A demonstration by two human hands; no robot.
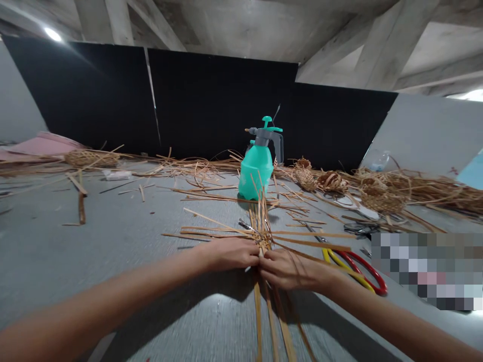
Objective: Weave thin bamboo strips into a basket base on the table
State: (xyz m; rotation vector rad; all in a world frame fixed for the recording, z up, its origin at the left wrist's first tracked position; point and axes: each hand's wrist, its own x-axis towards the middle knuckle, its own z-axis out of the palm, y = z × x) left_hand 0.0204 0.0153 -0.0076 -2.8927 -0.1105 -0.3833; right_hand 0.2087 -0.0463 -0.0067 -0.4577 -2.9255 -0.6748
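well, the left grip (226, 254) and the right grip (287, 269) meet in the middle. both are closed, pinching a bunch of bamboo strips (262, 236) right where they cross. the strips poke out from the grips every way: forward, out to the sides, and back toward the person. pinching at the crossing seems to be what stops them from sliding apart. the strips lie flat on a grey bench (75, 251), which looks like it takes their weight while the grips hold them.

past the grips, a green spray bottle (255, 171) stands upright. to the right of the right grip lie shears with red and yellow handles (364, 264), close by, maybe so they are easy to grab. farther off, past the right grip, sit small woven baskets (383, 200) beside a big heap of loose strips (426, 193).
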